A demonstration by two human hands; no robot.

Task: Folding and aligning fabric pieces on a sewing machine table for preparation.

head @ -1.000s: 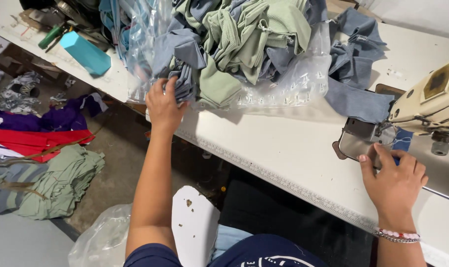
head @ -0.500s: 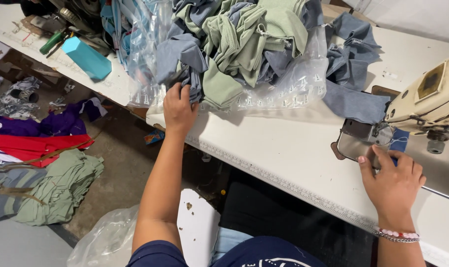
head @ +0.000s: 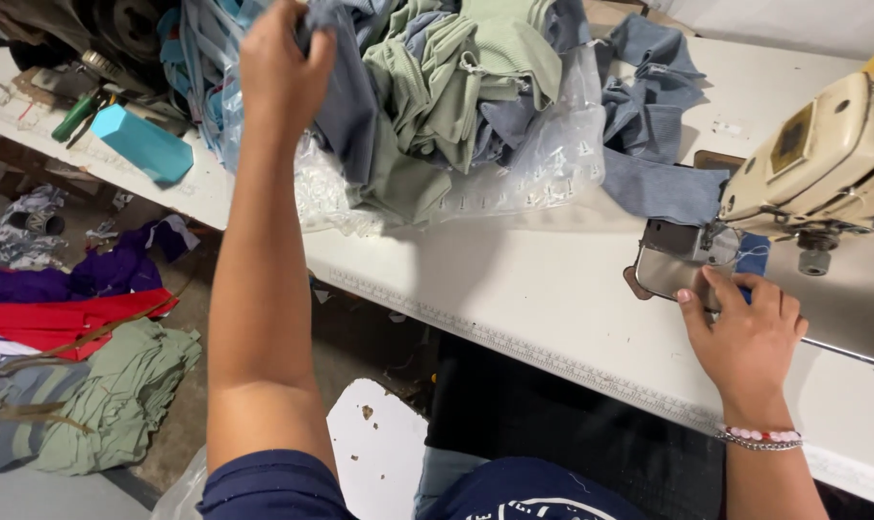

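My left hand (head: 281, 69) is raised over the table's left part and grips a grey-blue fabric piece (head: 346, 106) that hangs from a heap of green and blue cut cloth (head: 461, 87) lying on a clear plastic bag (head: 543, 164). My right hand (head: 742, 332) rests flat on the white table (head: 514, 289) with its fingertips on a small blue cloth piece (head: 751, 252) beside the metal plate (head: 676, 262) of the cream sewing machine (head: 822, 164). A beaded bracelet sits on that wrist.
A teal box (head: 143, 143) and a green tool (head: 76, 114) lie at the table's left end. Bundles of red, purple and green fabric (head: 81, 385) are piled on the floor at left. A white chair seat (head: 389, 448) is below me. More blue cloth (head: 654, 106) lies behind the machine.
My left hand has risen from the table edge and lifted the grey-blue fabric piece up out of the heap. My right hand has stayed by the sewing machine.
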